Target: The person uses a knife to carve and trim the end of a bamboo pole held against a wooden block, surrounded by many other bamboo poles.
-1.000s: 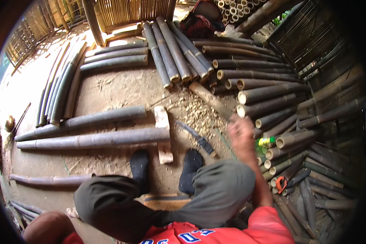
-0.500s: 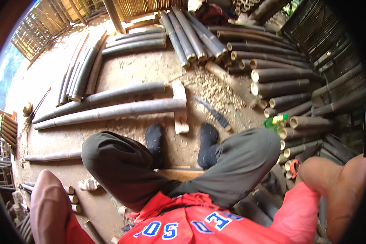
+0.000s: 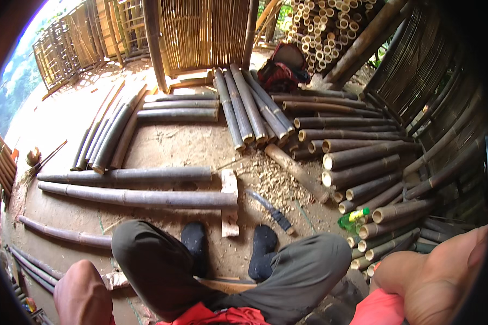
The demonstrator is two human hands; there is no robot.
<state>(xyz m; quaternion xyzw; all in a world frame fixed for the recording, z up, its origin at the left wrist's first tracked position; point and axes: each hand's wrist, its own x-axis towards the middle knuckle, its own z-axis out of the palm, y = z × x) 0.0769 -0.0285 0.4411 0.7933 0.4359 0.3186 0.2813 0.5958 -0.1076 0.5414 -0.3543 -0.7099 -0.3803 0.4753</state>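
Dirt yard [image 3: 190,146] strewn with bamboo poles [image 3: 141,197] | machete [image 3: 270,210] by feet | right hand [image 3: 434,276] raised close, grip unclear | left hand unseen

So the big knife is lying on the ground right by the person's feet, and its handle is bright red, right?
Not quite. The head view shows the knife on the ground by the feet, but its handle is dark, nearly black, not bright red.
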